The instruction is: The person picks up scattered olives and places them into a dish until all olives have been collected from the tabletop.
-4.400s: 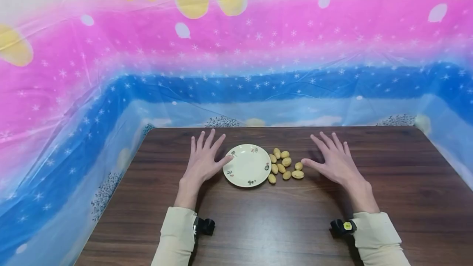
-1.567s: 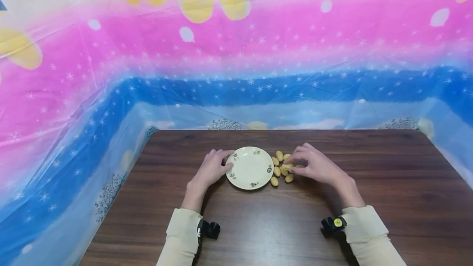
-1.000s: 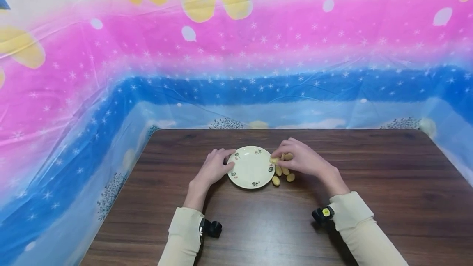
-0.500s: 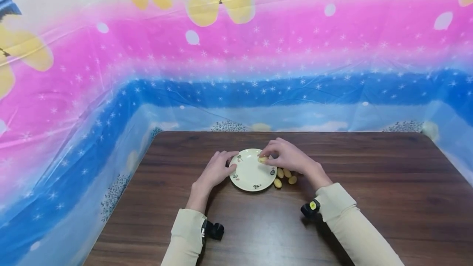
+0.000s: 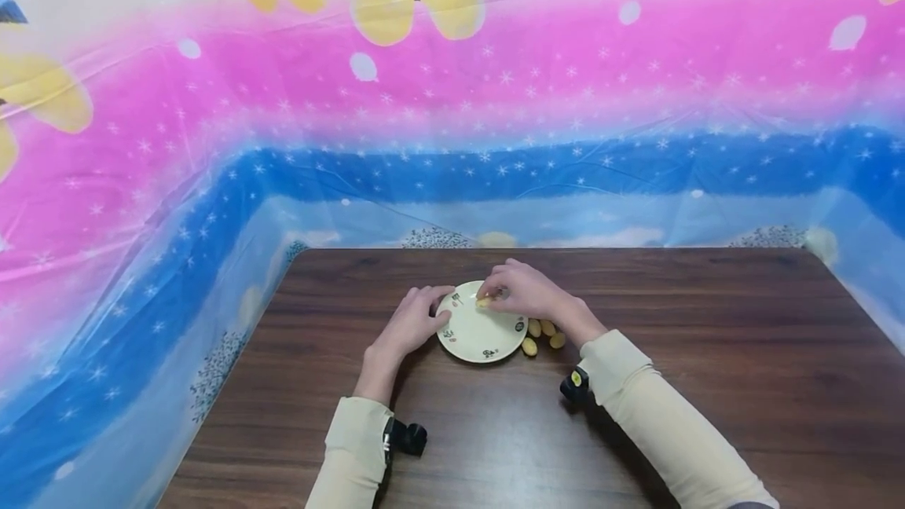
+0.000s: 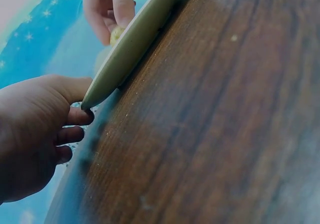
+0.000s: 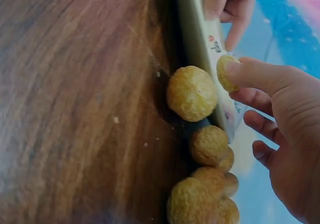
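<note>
A white plate (image 5: 481, 336) with small printed motifs lies on the table. My left hand (image 5: 410, 324) pinches its left rim; in the left wrist view the thumb lies over the rim and a finger under it. Above the plate's far part, my right hand (image 5: 526, 289) pinches a small oval yellow-brown piece with wrinkled skin (image 7: 223, 72) between thumb and fingertips. Several similar loose pieces (image 5: 529, 347) lie against the plate's right side, some hidden behind the right hand in the head view. Their exact kind cannot be told.
The dark wood-grain table (image 5: 488, 446) reaches back to a printed cloth backdrop (image 5: 452, 171). Black wrist cameras (image 5: 408, 438) sit at both cuffs. The right forearm crosses the table from the lower right.
My right hand closed on a wrinkled piece in the pile and carried it left over the plate. Earlier spread open, my left hand now holds the plate's rim.
</note>
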### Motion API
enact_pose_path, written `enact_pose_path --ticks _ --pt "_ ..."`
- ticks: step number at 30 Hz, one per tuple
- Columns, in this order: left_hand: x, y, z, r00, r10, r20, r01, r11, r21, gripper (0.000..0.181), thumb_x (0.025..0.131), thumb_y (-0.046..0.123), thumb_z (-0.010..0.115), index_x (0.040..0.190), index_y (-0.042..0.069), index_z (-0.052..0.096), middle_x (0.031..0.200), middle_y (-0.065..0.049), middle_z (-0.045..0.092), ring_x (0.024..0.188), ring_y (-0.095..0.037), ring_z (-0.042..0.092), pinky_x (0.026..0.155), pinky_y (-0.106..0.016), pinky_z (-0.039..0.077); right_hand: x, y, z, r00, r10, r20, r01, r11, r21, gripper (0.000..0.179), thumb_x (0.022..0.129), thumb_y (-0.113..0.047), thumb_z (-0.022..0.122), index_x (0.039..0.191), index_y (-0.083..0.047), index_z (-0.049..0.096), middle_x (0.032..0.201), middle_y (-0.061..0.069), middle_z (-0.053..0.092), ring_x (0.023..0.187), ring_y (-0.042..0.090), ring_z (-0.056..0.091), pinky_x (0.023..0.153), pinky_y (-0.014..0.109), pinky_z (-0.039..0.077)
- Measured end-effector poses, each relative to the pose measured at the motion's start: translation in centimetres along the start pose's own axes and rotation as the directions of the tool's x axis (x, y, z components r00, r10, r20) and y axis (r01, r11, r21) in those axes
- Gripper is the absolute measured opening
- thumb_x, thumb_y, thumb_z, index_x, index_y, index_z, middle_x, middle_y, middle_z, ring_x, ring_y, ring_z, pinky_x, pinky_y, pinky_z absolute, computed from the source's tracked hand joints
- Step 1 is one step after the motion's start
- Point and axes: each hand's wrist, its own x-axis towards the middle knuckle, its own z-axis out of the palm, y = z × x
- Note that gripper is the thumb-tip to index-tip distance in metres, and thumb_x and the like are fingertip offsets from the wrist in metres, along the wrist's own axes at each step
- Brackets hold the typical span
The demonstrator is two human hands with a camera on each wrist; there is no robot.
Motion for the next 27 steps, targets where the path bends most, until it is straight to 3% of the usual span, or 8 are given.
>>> enact_pose_path --ticks 9,24,27 --pt "0.0 0.0 0.1 1.0 0.003 -0.006 -0.003 1.0 -0.016 0.045 0.097 0.023 0.059 0.141 0.019 0.056 0.086 -0.001 0.054 0.088 -0.018 0.043 0.076 -0.034 0.036 -0.5 -0.6 -0.1 0.999 0.031 -0.015 -0.032 0.998 -0.062 0.019 0.09 -0.027 0.071 0.108 -0.024 0.077 0.103 -0.006 0.07 0.091 0.015 0.052 0.082 0.038 0.039" --pt "0.1 0.1 0.3 1.0 0.016 -0.01 -0.016 1.0 -0.018 0.045 0.096 0.021 0.058 0.141 0.017 0.056 0.083 -0.001 0.052 0.085 -0.018 0.042 0.075 -0.034 0.034 -3.9 2.3 -2.8 0.988 0.096 -0.125 -0.087 0.993 0.074 0.021 0.093 -0.025 0.068 0.111 -0.017 0.075 0.11 -0.002 0.069 0.112 0.024 0.058 0.105 0.054 0.037" --pt "0.0 0.0 0.3 1.0 0.022 -0.005 -0.022 1.0 -0.018 0.045 0.097 0.022 0.057 0.142 0.017 0.055 0.084 -0.002 0.051 0.086 -0.019 0.042 0.076 -0.035 0.034 -4.4 3.1 -3.0 0.984 0.13 -0.124 -0.116 0.987 0.115 0.021 0.093 -0.027 0.069 0.111 -0.018 0.075 0.11 -0.002 0.068 0.114 0.024 0.058 0.104 0.053 0.039"
